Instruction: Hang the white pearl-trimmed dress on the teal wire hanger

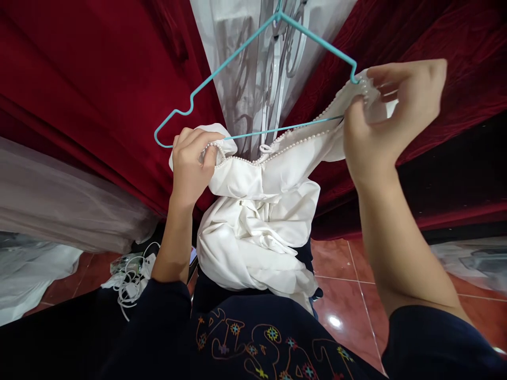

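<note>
A white dress (253, 232) with a pearl-beaded neckline lies bunched across my lap, its upper part raised toward a light-blue wire hanger (233, 55). My left hand (194, 161) is closed on the beaded edge at the left, by the hanger's lower bar. At the right, my right hand (390, 108) pinches the dress's beaded shoulder, where the hanger's right end goes into the fabric. The hanger's left end sticks out bare beyond my left hand. A small white loop shows at the middle of the neckline.
Dark red curtains (106, 68) hang on both sides, with sheer white fabric (233, 53) and several pale hangers (273, 68) between them. White cables (129, 287) lie at lower left. Reddish floor tiles (340, 295) show at the right.
</note>
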Demonstrator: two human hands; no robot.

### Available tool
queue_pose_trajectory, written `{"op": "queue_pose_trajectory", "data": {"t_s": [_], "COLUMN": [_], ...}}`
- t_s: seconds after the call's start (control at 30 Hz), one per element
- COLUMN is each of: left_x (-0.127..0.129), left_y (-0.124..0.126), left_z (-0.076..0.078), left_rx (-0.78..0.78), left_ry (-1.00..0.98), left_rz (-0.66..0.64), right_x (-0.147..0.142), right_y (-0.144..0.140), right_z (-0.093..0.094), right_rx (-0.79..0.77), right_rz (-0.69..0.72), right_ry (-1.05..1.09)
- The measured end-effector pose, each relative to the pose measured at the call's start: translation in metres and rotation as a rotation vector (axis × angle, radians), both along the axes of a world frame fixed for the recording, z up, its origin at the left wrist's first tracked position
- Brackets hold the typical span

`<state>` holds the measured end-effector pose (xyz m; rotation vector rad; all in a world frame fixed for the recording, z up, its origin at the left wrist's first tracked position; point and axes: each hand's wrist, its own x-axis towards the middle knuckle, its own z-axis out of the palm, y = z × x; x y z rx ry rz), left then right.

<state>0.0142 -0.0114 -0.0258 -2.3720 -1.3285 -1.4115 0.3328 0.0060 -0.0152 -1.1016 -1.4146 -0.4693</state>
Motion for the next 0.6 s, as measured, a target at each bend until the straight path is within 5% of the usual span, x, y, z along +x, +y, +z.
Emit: {"op": "queue_pose_trajectory", "data": {"t_s": [0.3,0.47,0.6], "left_x": [0.006,-0.002,-0.003], "left_y": [-0.001,0.000,-0.003], "left_z": [0.001,0.006,0.007], "left_rx": [0.005,0.006,-0.020], "left_ry": [0.024,0.005,0.004], "left_rz": [-0.012,-0.001,-0.030], "right_x": [0.028,0.057,0.074], "right_y": [-0.003,0.006,-0.011], "right_z": [0.028,0.010,-0.011], "right_rx": [-0.012,-0.081,-0.383], "right_rz": [-0.058,-0.179,-0.207], "right_ry": [0.167,0.176,0.039]}}
